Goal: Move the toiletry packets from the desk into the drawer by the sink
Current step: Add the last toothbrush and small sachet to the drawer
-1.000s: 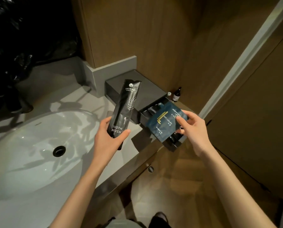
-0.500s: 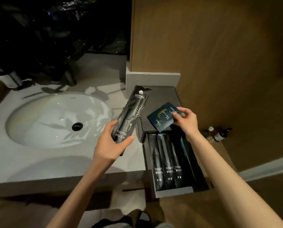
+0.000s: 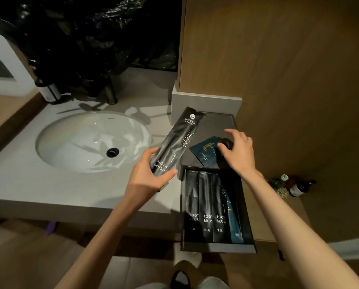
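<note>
The left hand (image 3: 151, 180) reaches forward on a bare forearm over the front edge of the grey stone worktop (image 3: 70, 188). Its fingers and thumb are wrapped round the lower end of a long black foil toothbrush packet (image 3: 178, 140). The packet is held off the surface, slanting up and away to the right. Its top end is over the back left corner of a flat dark grey box (image 3: 214, 124) at the worktop's right end.

The right hand (image 3: 238, 152) hovers palm down over the box's lid, index finger stretched forward and the other fingers loosely curved. Its thumb tip touches the right corner of a small square dark blue packet (image 3: 204, 152), which lies on the lid near its front edge. I cannot tell whether the fingers pinch this packet or merely rest on it.

Below the lid, the black drawer (image 3: 218, 248) is pulled out toward the person. Inside it, three black toothbrush packets (image 3: 206, 205) lie side by side lengthwise, with a narrow blue packet (image 3: 235, 224) against their right. A white oval sink basin (image 3: 80, 142) sits in the worktop to the left.
</note>
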The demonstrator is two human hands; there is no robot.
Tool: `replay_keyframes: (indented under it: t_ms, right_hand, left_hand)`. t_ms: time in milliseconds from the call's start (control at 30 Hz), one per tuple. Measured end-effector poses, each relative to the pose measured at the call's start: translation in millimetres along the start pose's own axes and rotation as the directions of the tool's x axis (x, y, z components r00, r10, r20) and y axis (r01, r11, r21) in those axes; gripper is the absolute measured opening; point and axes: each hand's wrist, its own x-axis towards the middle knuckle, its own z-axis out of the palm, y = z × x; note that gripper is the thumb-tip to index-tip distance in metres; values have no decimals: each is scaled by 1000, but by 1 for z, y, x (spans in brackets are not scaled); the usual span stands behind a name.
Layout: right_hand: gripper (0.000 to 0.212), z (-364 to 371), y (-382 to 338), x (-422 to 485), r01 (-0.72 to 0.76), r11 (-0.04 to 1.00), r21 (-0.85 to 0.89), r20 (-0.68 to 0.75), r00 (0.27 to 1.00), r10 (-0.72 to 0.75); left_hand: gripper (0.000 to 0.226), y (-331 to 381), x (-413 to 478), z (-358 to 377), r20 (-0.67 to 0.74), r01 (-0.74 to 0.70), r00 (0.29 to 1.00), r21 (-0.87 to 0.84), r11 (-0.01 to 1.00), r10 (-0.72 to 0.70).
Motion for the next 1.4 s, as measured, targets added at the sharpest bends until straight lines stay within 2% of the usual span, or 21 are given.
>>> replay_keyframes:
  t_ms: [67,133,200,400,533,600,733,867,1067,1133,1233,1300,1400]
  right_hand:
    - [42,-10,-20,-13,62,974,219,-21,998,-59]
    - [38,-17,-42,-31,35,889,457,29,998,-54]
    - [37,-19,-61,-49,-10,815,580,66,997,-35]
    - [46,-12,-87,-95,15,755,656,-91,994,60]
    - [41,-8,-87,-119,-44,698,715,-98,982,162]
    - [38,-9,-82,-130,-71,677,732,-86,977,196]
    - [30,-15,-67,-150,-120,674,729,-28,979,204]
    - [24,-20,-58,-166,-155,674,722,29,981,194]
    - [24,-26,-36,-171,-161,760,630,52,985,165]
    - [22,-31,-21,-170,-143,816,560,35,988,149]
    - [19,-38,7,-167,-141,924,355,31,990,140]
    - [25,-39,28,-165,-173,959,222,91,983,157]
    - [37,-33,50,-161,-240,965,108,213,953,214]
  left_hand:
    - [62,3,-3,-3,-3,-4,1000,38,999,4]
    - [61,6,-9,-5,-3,-2,1000,-7,1000,2]
    - [59,10,-18,-5,10,-12,1000,-68,998,13]
    - [61,10,-47,1,131,-33,990,-162,986,55]
    - [61,3,-66,-4,241,-39,968,-157,987,77]
    - [53,2,-71,-7,318,-15,946,-167,986,68]
    - [26,6,-74,-4,370,60,929,-187,980,14]
    - [20,13,-75,5,436,257,891,-251,933,-128]
    - [22,17,-75,25,512,383,832,-250,889,-215]
    - [21,15,-73,32,527,404,811,-190,895,-254]
    - [25,11,-72,39,571,474,746,-92,876,-343]
    - [30,8,-72,45,582,511,715,-57,858,-387]
    - [33,7,-68,64,541,513,730,-31,858,-418]
